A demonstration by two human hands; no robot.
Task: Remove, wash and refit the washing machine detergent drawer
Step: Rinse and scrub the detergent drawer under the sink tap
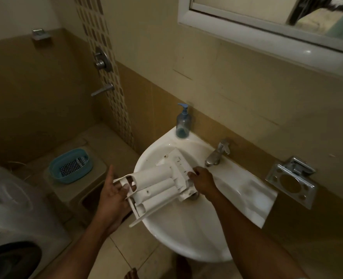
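Note:
The white detergent drawer (pixel 158 183) is upside down over the white wash basin (pixel 186 234), its ribbed underside facing up and its front panel jutting past the basin's left rim. My left hand (pixel 112 195) holds the drawer's front end, thumb on top and index finger pointing up. My right hand (pixel 202 179) grips the drawer's back end near the basin drain. The chrome tap (pixel 217 155) stands just beyond my right hand; no water shows. The washing machine (pixel 15 222) is at the lower left, with its dark door opening visible.
A blue soap pump bottle (pixel 183 122) stands on the basin's back rim. A white shelf (pixel 251 198) and a chrome holder (pixel 291 181) lie to the right. A blue basket (pixel 71 166) sits on a low ledge at left. Shower fittings (pixel 102 61) are on the wall.

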